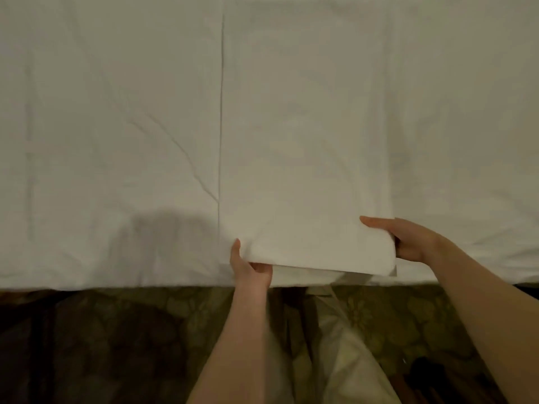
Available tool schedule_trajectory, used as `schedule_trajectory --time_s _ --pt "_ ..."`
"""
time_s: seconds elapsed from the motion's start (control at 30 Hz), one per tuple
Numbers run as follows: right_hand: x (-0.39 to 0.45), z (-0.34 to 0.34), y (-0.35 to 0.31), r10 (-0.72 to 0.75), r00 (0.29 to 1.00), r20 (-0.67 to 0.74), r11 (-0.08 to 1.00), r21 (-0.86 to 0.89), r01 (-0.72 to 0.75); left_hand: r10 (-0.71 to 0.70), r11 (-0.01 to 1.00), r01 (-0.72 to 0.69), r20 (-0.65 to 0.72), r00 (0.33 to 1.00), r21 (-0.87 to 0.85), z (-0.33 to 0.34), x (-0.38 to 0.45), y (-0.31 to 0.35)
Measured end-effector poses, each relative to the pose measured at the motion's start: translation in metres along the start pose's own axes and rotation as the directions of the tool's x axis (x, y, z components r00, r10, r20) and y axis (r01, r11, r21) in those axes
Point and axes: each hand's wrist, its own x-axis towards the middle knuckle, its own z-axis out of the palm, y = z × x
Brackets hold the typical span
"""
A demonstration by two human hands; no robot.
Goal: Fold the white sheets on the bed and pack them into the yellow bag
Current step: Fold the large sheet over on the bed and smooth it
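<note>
the folded white sheet (306,141) lies as a long panel on the bed (102,126), running straight away from both hands, with its near end lifted off the bed edge between them. the left hand (252,268) pinches the near left corner, thumb on top of the cloth and fingers curled under it. the right hand (408,240) grips the near right corner, thumb lying across the top and fingers tucked beneath the rolled edge. the hands are well apart, one at each corner, and the sheet's near edge spans the gap. below the wrists a dark patterned cover (131,339) hangs from the bed side, and a pale cloth, perhaps the person's clothing, shows between the forearms.
</note>
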Motion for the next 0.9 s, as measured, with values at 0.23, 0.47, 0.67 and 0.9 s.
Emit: schedule_trajectory --time_s 0.23,0.47,0.67,0.9 --pt "0.003 -0.009 -0.007 -0.041 0.995 0.090 0.996 0.077 0.034 -0.049 0.997 0.043 0.099 0.994 0.066 -0.012 -0.003 -0.003" --pt "-0.002 -0.004 -0.009 -0.021 0.998 0.058 1.000 0.003 0.020 -0.279 0.916 0.232 0.105 0.954 0.328 -0.024 -0.002 0.041" --pt "-0.003 -0.003 -0.005 -0.044 0.999 0.032 0.997 0.070 0.042 -0.281 0.933 0.209 0.232 0.931 0.293 -0.013 -0.006 0.016" --pt "-0.009 -0.011 -0.017 -0.021 0.999 0.047 0.997 -0.068 0.024 0.023 0.993 -0.051 0.251 0.968 0.105 -0.009 0.010 0.025"
